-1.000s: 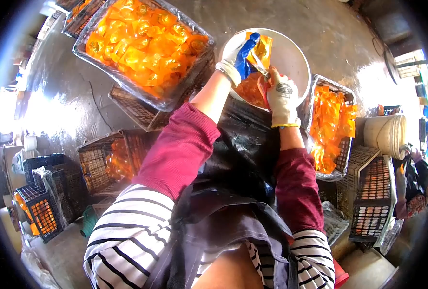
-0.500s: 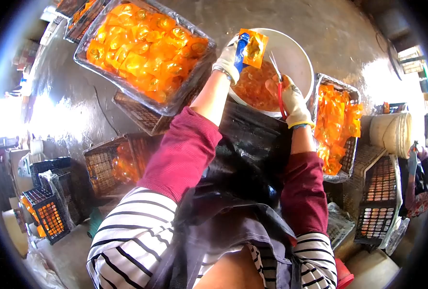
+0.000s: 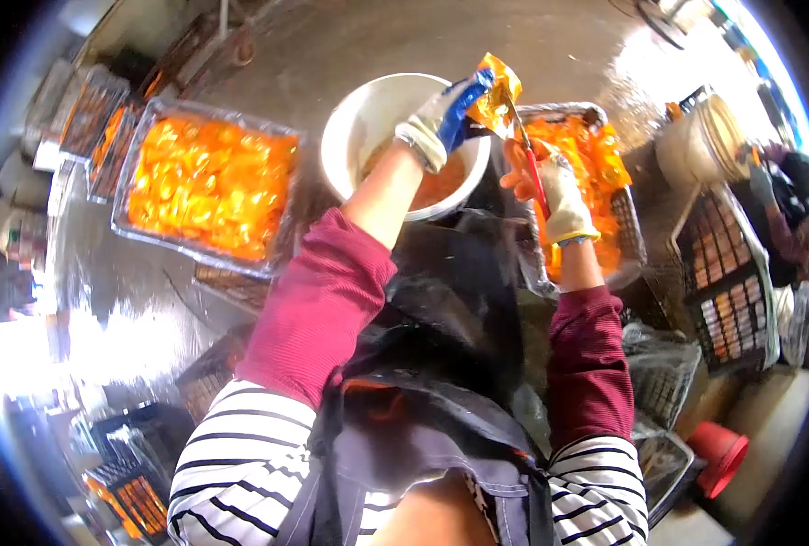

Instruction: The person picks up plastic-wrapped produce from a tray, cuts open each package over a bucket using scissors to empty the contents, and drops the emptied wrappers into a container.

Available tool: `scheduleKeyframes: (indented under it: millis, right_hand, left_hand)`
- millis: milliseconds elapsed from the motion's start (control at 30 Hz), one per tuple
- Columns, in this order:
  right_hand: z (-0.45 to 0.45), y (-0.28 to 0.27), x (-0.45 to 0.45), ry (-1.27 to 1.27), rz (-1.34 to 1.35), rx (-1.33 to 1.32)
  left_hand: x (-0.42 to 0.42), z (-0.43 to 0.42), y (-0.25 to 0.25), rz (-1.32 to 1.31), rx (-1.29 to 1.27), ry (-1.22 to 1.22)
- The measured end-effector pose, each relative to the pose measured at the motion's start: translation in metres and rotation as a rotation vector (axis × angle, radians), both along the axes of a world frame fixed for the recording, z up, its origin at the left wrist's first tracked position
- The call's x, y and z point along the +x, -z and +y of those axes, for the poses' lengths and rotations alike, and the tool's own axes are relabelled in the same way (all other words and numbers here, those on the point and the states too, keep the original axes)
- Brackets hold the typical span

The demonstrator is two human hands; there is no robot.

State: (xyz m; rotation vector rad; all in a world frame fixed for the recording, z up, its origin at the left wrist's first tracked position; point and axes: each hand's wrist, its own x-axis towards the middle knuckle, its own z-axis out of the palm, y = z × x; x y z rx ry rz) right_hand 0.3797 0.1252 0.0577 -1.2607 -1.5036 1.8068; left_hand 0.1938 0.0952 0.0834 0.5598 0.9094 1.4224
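The left hand [image 3: 448,120] pinches an orange packet [image 3: 495,91] by the white bucket's [image 3: 333,136] far right rim. The right hand [image 3: 564,196], loosely curled, grips red-handled scissors [image 3: 532,164].

Bright glare [image 3: 646,73] spreads across the shiny grey floor [image 3: 368,45].

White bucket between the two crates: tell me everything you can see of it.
The white bucket is round, wide-mouthed and open, with smooth, plastic-looking walls and a thin rim. It appears to stand upright, beyond the dark apron. Reddish-orange contents lie low inside, too blurred to identify. The left hand and its forearm cross over the opening, hiding part of the interior and the right-hand rim; whether they or the apron touch it, I cannot tell.
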Motion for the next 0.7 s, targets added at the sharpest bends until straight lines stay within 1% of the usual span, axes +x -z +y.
scheduleKeyframes:
  millis: [33,67,133,167,200,267,300,333,400,433,467,567,633,667,700]
  right_hand:
    - [0.008,0.012,0.013,0.006,-0.194,0.011]
    - [0.009,0.025,0.026,0.106,-0.022,-0.077]
    - [0.0,0.037,0.053,0.168,0.024,-0.084]
    - [0.0,0.052,0.066,0.192,0.035,-0.182]
    - [0.0,0.07,0.076,0.224,0.033,-0.068]
    - [0.005,0.107,0.092,0.281,0.032,0.164]
    - [0.009,0.123,0.098,0.307,0.032,0.281]
    - [0.008,0.123,0.103,0.324,0.006,0.187]
    - [0.006,0.104,0.107,0.342,-0.04,-0.004]
    - [0.004,0.079,0.111,0.24,-0.271,0.106]
    - [0.005,0.084,0.113,0.237,-0.263,0.072]
    - [0.012,0.105,0.125,0.202,-0.28,0.011]
    - [0.022,0.125,0.126,0.191,-0.378,0.459]
    - [0.025,0.134,0.127,0.181,-0.425,0.682]
    - [0.03,0.142,0.132,0.119,-0.42,0.598]
  left_hand:
    - [0.016,0.016,0.025,-0.032,0.076,0.031]
    - [0.04,0.018,0.03,0.115,0.043,0.007]
    - [0.074,0.031,0.033,0.46,-0.147,0.048]
    - [0.087,0.035,0.037,0.468,-0.165,0.059]
    - [0.094,0.052,0.072,0.434,-0.156,0.109]
    - [0.117,0.057,0.075,0.102,-0.214,0.11]
    - [0.125,0.059,0.078,0.106,-0.204,0.141]
    - [0.128,0.064,0.084,0.177,-0.254,0.202]
    - [0.125,0.081,0.097,0.322,-0.357,0.311]
    - [0.123,0.085,0.101,0.262,-0.417,0.309]
    - [0.121,0.084,0.094,0.233,-0.45,0.301]
    - [0.12,0.092,0.105,0.247,-0.499,0.366]
    - [0.12,0.102,0.122,0.289,-0.501,0.434]
    - [0.123,0.104,0.128,0.454,-0.447,0.514]
    - [0.126,0.107,0.133,0.619,-0.389,0.592]
